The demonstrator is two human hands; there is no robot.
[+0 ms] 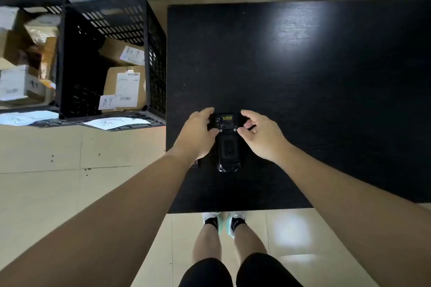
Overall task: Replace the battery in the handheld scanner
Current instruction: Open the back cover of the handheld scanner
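A black handheld scanner (228, 147) lies back side up on the black table (303, 77), near the front edge, with a yellow label at its far end. My left hand (198, 133) grips its upper left side, thumb by a small screw or latch. My right hand (258, 133) grips its upper right side in the same way, fingers curled over the far corner. The lower part of the scanner lies free between my wrists. No loose battery is visible.
A black plastic crate (149, 53) with cardboard parcels (123, 86) stands on the floor left of the table. More boxes (21, 58) sit further left. Paper sheets (114, 122) lie at the crate's front. My legs and shoes (224, 221) are below the table edge.
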